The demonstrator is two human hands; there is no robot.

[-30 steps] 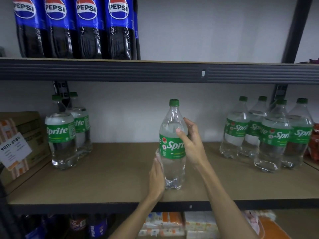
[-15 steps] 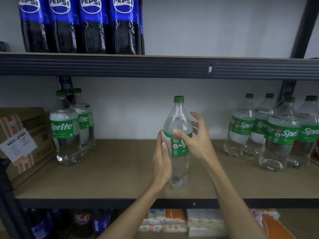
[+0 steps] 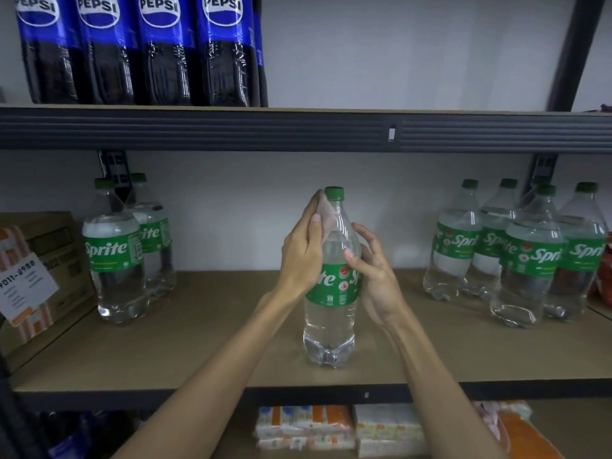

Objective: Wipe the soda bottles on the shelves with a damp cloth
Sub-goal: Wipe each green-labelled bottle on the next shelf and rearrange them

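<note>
Well apart, Sprite bottles (image 3: 112, 253) flank the middle bottle (image 3: 331, 319), Pepsi bottles (image 3: 165, 61) above.

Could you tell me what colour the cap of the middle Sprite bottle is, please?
The cap is green, clearest in the head view.

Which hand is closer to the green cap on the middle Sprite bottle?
Left. The left hand reaches up right beside the green cap, fingertips about level with it. The right hand is lower, holding the bottle near its label.
</note>
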